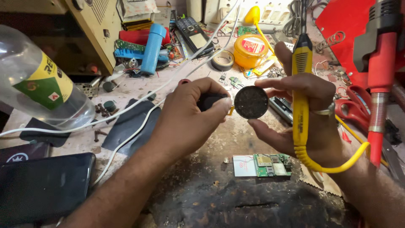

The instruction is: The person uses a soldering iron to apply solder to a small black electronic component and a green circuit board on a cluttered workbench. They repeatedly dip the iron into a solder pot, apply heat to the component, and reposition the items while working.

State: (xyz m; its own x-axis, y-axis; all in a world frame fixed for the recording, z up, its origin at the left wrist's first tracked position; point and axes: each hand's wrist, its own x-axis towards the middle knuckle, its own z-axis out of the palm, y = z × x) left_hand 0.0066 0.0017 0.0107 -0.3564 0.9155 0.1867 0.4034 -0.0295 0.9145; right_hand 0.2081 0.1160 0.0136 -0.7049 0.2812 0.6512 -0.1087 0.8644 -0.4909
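While the left hand (pixel 185 118) is curling near the middle of the frame, its fingers (pixel 219 105) are closing tightly around a small dark object (pixel 209 100), most of which is hidden, so what it is cannot be told. Just to the right, the right hand (pixel 303 109) is pinching a round disc (pixel 251 102) between the thumb above and a finger below; the disc is flat, dark and grimy, with a rough, speckled face turned toward the camera. The same hand is also gripping a yellow soldering iron (pixel 300 97) with its remaining fingers, the smooth plastic handle standing upright and its yellow cord (pixel 333 166) looping under the wrist. A metal ring (pixel 325 112) is sitting on one finger. Below the hands, at lower centre, a small green circuit board (pixel 263 164) is lying flat on the scorched, blackened workbench (pixel 219 194). At the upper left a clear plastic bottle (pixel 38 84) is lying on its side, and a white cable (pixel 139 101) is running across the bench beneath it. A round orange tin (pixel 249 50) is sitting at the upper centre, a ribbed blue cylinder (pixel 152 48) is standing left of it, and a red tool (pixel 379 71) is hanging at the right edge.
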